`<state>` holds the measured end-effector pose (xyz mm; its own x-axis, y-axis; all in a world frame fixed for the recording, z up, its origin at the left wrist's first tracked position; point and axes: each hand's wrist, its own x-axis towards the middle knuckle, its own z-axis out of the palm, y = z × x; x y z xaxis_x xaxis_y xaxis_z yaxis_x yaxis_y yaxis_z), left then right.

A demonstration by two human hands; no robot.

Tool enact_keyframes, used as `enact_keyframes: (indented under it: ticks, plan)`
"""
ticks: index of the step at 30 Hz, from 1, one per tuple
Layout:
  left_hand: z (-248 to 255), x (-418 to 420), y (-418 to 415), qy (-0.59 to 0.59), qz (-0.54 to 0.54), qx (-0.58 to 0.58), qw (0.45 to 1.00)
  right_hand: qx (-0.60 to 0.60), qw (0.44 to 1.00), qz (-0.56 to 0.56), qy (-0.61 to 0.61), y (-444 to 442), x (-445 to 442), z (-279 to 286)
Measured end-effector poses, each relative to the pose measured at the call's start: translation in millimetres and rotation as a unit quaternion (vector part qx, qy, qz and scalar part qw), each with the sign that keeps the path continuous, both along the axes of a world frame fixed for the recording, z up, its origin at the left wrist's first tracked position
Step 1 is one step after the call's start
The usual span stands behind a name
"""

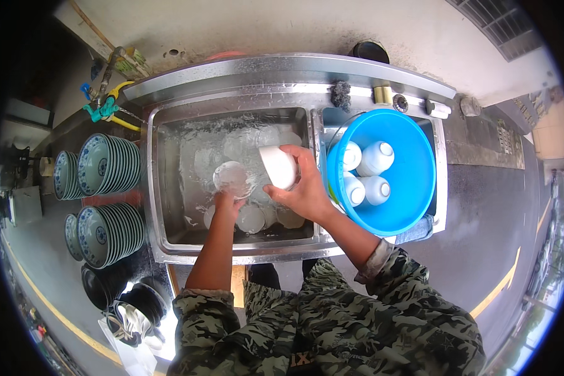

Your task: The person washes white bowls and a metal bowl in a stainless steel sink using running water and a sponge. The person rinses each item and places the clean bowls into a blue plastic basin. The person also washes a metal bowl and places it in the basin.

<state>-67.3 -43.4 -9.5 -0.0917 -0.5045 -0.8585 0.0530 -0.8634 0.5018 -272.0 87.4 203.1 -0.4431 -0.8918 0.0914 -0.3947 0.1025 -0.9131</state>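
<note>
My right hand (305,181) grips a white bowl (278,165), tilted on its side above the water of the left steel sink basin (171,235). Partly under the water, my left hand (228,199) is at a second white bowl (232,176); ripples blur its fingers, but the bowl appears to be held. More white bowls (251,218) lie submerged around both hands. To the right, a blue plastic bucket (411,188) stands in the other basin, with several upturned white bowls (376,157) inside.
Stacks of blue-patterned plates (108,164) stand left of the sink, near a teal-handled tap (102,110) with a yellow hose. Along the back ledge sit a dark scouring pad (341,95) and a gold-coloured can (382,95). A blue cloth (416,230) hangs at the front right.
</note>
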Motion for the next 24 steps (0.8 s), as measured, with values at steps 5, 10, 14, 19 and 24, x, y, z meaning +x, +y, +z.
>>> enact_keyframes:
  ticks: [5, 10, 14, 19, 24]
  plan:
    - [-51, 18, 5, 0.107, 0.022, -0.003, 0.994, 0.069, 0.966, -0.080, 0.237, 75, -110, 65]
    - [-40, -7, 26, 0.078, 0.012, 0.011, 0.997, 0.386, 0.870, -0.097, 0.292, 168, -216, -30]
    - [-34, 6, 33, 0.104, -0.003, -0.014, 0.994, 0.472, 0.836, -0.064, 0.274, 187, -214, -86]
    - [-27, 6, 39, 0.060, 0.000, 0.015, 0.998, 0.502, 0.822, -0.027, 0.266, 188, -215, -116]
    - [-25, 17, 49, 0.137, -0.002, -0.017, 0.990, 0.156, 0.969, -0.032, 0.189, 123, -153, -40]
